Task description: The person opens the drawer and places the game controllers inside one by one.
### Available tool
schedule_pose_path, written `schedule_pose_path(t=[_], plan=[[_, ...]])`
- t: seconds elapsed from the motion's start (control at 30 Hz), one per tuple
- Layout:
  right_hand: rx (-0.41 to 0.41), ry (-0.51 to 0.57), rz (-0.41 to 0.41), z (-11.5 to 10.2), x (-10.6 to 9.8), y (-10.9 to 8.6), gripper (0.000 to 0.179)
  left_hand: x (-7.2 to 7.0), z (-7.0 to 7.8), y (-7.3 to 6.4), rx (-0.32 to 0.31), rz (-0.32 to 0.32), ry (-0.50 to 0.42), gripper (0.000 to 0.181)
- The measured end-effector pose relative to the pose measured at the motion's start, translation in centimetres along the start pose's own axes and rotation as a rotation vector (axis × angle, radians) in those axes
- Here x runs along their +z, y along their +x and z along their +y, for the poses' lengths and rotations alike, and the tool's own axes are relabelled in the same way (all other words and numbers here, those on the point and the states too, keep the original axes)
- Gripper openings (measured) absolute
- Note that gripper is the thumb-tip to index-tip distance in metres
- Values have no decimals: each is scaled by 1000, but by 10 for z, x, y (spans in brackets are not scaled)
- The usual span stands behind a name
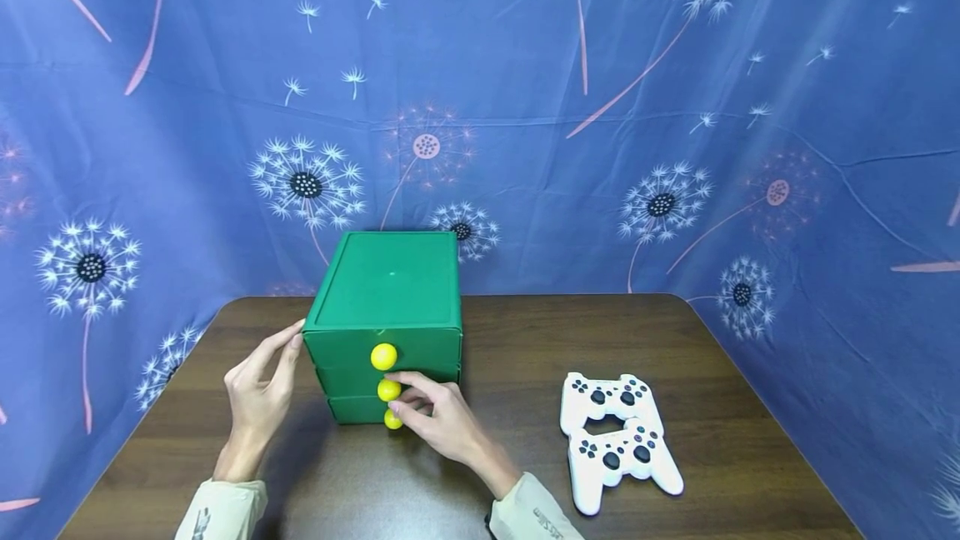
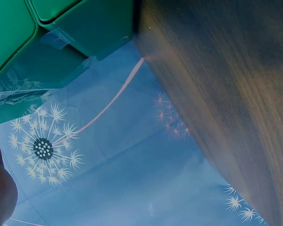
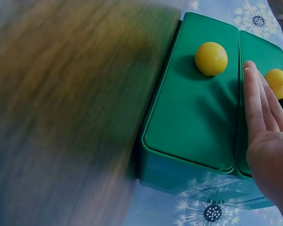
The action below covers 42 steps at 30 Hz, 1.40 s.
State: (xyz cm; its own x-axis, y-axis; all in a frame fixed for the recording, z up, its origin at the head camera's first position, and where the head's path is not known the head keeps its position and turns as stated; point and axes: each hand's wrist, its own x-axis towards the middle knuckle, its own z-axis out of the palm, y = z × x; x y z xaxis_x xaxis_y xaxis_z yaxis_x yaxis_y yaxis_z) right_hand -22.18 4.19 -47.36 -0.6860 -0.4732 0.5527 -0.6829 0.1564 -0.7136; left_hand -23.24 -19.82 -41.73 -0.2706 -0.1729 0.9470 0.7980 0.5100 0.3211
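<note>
A green chest of drawers stands on the table, with three round yellow knobs in a column on its front. Against its front left upper corner rest the fingertips of my left hand, fingers fairly straight. My right hand pinches the middle yellow knob between thumb and fingers. Above it sits the top knob; the bottom knob is partly behind the hand. In the right wrist view, the fingers of the right hand lie along the middle drawer front, beside its knob. The drawers look closed.
Two white game controllers lie touching on the right of the brown wooden table. A blue cloth with dandelion prints hangs behind and around the table. Clear tape shows on the chest in the left wrist view.
</note>
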Motion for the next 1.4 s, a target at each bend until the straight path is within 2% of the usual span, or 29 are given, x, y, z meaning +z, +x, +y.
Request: schedule_pose_path(t=[0.4, 0.63, 1.07, 1.2, 1.4], plan=[[-29, -19, 32, 2, 3, 4, 27, 0, -7, -4, -8, -2, -14, 16], [-25, 0, 51, 3, 7, 4, 27, 0, 0, -1, -9, -7, -20, 16], [-54, -8, 100, 4, 12, 5, 25, -1, -10, -6, -8, -5, -9, 18], [-53, -4, 101, 4, 11, 4, 26, -2, -7, -5, -11, -11, -6, 19], [-50, 6, 93, -1, 11, 2, 26, -1, 5, 0, -2, -5, -4, 18]])
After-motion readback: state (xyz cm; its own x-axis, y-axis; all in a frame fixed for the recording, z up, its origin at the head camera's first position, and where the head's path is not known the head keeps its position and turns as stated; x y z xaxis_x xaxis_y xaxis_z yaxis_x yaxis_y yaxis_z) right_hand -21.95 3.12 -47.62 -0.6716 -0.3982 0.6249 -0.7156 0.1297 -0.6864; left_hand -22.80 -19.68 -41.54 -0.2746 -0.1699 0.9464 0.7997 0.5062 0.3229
